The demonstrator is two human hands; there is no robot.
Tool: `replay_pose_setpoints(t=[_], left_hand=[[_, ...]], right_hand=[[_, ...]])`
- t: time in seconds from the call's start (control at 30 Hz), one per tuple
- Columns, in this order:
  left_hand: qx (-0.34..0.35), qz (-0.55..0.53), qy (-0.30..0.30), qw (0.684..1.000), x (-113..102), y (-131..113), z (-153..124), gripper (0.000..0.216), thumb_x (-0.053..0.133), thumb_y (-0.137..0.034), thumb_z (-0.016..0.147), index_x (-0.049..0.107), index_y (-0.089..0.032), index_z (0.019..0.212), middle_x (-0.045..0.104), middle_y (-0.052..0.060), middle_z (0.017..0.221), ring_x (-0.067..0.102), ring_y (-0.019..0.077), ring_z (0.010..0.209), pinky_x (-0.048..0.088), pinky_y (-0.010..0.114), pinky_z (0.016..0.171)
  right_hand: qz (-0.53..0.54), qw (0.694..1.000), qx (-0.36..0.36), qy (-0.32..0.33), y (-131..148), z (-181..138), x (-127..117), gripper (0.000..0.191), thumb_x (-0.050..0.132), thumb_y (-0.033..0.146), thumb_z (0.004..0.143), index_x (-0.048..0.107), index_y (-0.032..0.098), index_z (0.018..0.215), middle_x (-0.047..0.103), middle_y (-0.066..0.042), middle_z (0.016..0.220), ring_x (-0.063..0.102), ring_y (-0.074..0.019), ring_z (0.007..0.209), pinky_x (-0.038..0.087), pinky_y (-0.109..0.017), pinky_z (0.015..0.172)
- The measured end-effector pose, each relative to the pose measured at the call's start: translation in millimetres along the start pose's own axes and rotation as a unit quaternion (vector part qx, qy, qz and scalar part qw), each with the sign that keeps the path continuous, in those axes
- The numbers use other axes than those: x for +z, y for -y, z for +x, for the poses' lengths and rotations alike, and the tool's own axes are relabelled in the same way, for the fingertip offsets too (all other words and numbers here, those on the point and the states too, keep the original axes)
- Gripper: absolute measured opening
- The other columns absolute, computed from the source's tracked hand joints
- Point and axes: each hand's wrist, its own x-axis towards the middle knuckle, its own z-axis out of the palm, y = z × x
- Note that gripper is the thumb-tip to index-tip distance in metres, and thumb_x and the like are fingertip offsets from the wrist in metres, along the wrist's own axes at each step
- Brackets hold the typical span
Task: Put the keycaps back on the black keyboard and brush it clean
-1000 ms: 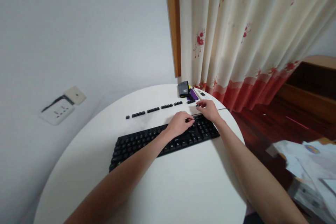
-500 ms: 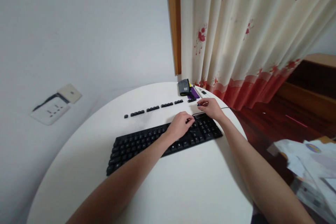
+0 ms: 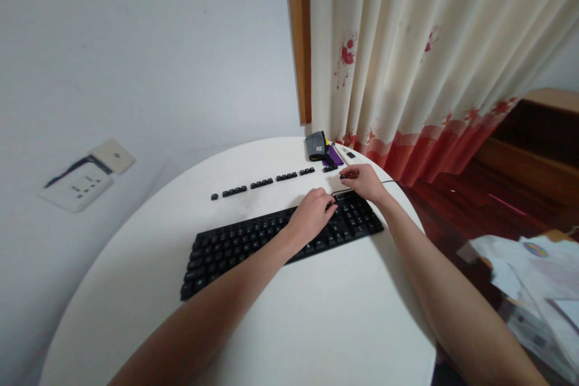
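A black keyboard [image 3: 235,247] lies slantwise on the white round table [image 3: 325,313]. Over its upper right part, my left hand [image 3: 312,212] is bent, thumb and fingers closed at the keys; what they grip is dark and too small to make out. Beyond the keyboard's top right corner, my right hand [image 3: 365,182] pinches a small black keycap [image 3: 342,177] just above the tabletop. Several loose keycaps [image 3: 261,183] stand in a row of groups behind the keyboard, and another short group [image 3: 330,169] sits beside my right fingertips.
A grey pouch [image 3: 315,146] and a purple cloth [image 3: 335,155] lie at the table's far edge, near a small black piece [image 3: 350,155]. A thin cable [image 3: 389,181] runs off the right edge. The wall borders the table on the left, a curtain [image 3: 384,60] behind.
The view has shifted slightly. Both hands keep almost the same places, the left at the keys and the right with the keycap beside the row.
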Motion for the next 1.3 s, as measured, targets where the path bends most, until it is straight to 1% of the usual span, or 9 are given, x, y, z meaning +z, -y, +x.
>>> replay_pose_setpoints(t=[0.1,0.17,0.3,0.4,0.53,0.63,0.83,1.0,1.3], left_hand=[[0.01,0.023,0.006,1.0,-1,-3,-2,0.02,0.053,-0.024,0.095,0.071,-0.015,0.096,0.065,0.008,0.092,0.059,0.0209,0.092,0.047,0.034,0.09],[0.018,0.056,0.012,0.998,-3,-7,-5,0.025,0.047,-0.023,0.097,0.07,-0.015,0.096,0.064,0.008,0.093,0.058,0.0214,0.093,0.047,0.035,0.089],[0.032,0.12,0.019,0.992,-7,-14,-13,0.027,0.042,-0.019,0.096,0.067,-0.014,0.107,0.061,0.01,0.097,0.056,0.0237,0.096,0.047,0.037,0.087],[0.03,0.133,0.019,0.99,-8,-17,-17,0.029,0.043,-0.019,0.094,0.064,-0.014,0.114,0.06,0.011,0.102,0.054,0.025,0.099,0.046,0.039,0.087],[0.02,0.126,0.018,0.992,-8,-17,-18,0.029,0.044,-0.019,0.093,0.064,-0.016,0.113,0.06,0.01,0.103,0.053,0.0252,0.101,0.046,0.039,0.089],[0.019,0.115,0.015,0.993,-7,-17,-17,0.028,0.045,-0.018,0.092,0.065,-0.015,0.112,0.06,0.01,0.102,0.053,0.0249,0.101,0.046,0.039,0.089],[0.015,0.104,0.018,0.994,-7,-17,-16,0.029,0.046,-0.017,0.091,0.065,-0.017,0.113,0.06,0.009,0.103,0.053,0.0247,0.102,0.046,0.038,0.091],[0.017,0.1,0.012,0.995,-5,-16,-17,0.03,0.046,-0.016,0.091,0.065,-0.016,0.114,0.059,0.009,0.102,0.053,0.0247,0.102,0.045,0.038,0.092],[0.023,0.105,0.006,0.994,-6,-17,-18,0.028,0.046,-0.016,0.091,0.065,-0.014,0.112,0.059,0.01,0.101,0.052,0.0251,0.1,0.045,0.038,0.089]], right_hand=[[0.014,1.0,0.001,0.007,6,-2,-2,0.02,0.069,0.025,0.072,0.074,0.012,0.086,0.072,-0.007,0.076,0.064,-0.0173,0.068,0.052,-0.029,0.069],[0.034,0.999,-0.001,0.032,11,-5,-3,0.019,0.066,0.028,0.075,0.074,0.013,0.083,0.071,-0.006,0.072,0.064,-0.0171,0.065,0.052,-0.029,0.066],[0.065,0.992,-0.006,0.104,22,-10,-7,0.021,0.068,0.03,0.074,0.073,0.013,0.087,0.072,-0.006,0.076,0.066,-0.0185,0.071,0.053,-0.029,0.067],[0.032,0.985,-0.032,0.165,29,-13,-14,0.02,0.07,0.029,0.074,0.075,0.015,0.086,0.074,-0.005,0.08,0.066,-0.0184,0.076,0.052,-0.029,0.074],[-0.009,0.966,-0.038,0.254,35,-16,-25,0.017,0.069,0.03,0.074,0.077,0.017,0.083,0.075,-0.003,0.081,0.066,-0.0177,0.077,0.051,-0.028,0.076],[-0.015,0.957,-0.025,0.288,35,-17,-27,0.017,0.07,0.029,0.073,0.077,0.018,0.084,0.076,-0.002,0.081,0.066,-0.0179,0.077,0.05,-0.028,0.076],[-0.009,0.958,-0.014,0.285,38,-18,-22,0.014,0.071,0.024,0.07,0.077,0.02,0.081,0.075,-0.001,0.079,0.065,-0.0175,0.073,0.05,-0.028,0.073],[-0.048,0.958,-0.012,0.282,40,-19,-22,0.013,0.072,0.02,0.067,0.077,0.02,0.079,0.073,0.0,0.073,0.063,-0.0166,0.069,0.049,-0.025,0.067],[-0.08,0.956,-0.018,0.283,39,-19,-21,0.011,0.072,0.017,0.067,0.077,0.021,0.077,0.074,-0.001,0.076,0.065,-0.0183,0.073,0.049,-0.027,0.071]])
